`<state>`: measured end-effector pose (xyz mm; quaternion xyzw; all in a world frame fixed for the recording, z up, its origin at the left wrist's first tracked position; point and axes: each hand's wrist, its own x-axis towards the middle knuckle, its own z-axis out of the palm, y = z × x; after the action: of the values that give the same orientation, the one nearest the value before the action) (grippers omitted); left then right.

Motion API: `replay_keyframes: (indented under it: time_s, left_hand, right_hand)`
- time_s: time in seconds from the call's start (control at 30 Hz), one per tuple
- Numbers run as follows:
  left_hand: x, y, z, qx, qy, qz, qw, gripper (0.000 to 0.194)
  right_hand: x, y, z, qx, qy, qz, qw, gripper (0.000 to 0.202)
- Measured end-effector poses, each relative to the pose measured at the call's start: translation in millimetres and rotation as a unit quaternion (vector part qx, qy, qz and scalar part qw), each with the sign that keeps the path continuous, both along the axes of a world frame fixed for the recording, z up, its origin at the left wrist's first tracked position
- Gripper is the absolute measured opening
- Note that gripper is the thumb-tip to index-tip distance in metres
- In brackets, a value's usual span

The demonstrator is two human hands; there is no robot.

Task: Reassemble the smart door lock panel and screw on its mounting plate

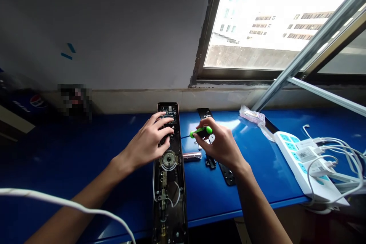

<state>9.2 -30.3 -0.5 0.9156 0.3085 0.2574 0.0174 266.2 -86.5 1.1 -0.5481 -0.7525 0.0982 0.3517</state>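
Note:
A long, narrow black door-lock-like housing (183, 188) lies open, its inner parts facing up and its near end towards me. Over its far half is my left hand (150, 137), fingers spread and curved above the circuit board (170, 110); the fingertips' exact contact cannot be made out. My right hand (224, 143) is closed around the green and black handle of a screwdriver (203, 132). Its thin shaft points left to the housing's right edge, and the tip is hard to see. Below my left hand sits a round metal part (168, 159) with white wire around it.
Right of the housing lie a shiny cylinder (192, 156) and a black plate (228, 175) with small parts. Farther right are a plastic bag (251, 115) and a white power strip (288, 148) with tangled cables. A white cable (71, 203) crosses the lower left.

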Motion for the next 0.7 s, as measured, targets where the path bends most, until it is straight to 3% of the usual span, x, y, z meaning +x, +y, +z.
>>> replay_keyframes:
  time_s: [0.17,0.33,0.5,0.7]
  left_hand:
    - [16,-12,-7.6,0.022,-0.044,-0.034,0.998,0.022]
    - [37,-20,-18.8,0.031,-0.006,-0.070,0.997,0.021]
    - [44,-18,-26.0,0.035,0.018,-0.086,0.995,0.019]
    - [42,-14,-24.5,0.030,0.001,-0.085,0.996,0.016]
  right_hand:
    - [-11,-15,-23.1,-0.101,-0.097,-0.057,0.989,0.012]
    - [-29,-16,-46.8,-0.165,-0.151,-0.069,0.972,0.019]
    - [-34,-15,-53.4,-0.169,-0.165,-0.066,0.969,0.023]
    - [-30,-18,-57.1,-0.172,-0.154,-0.053,0.972,0.019]
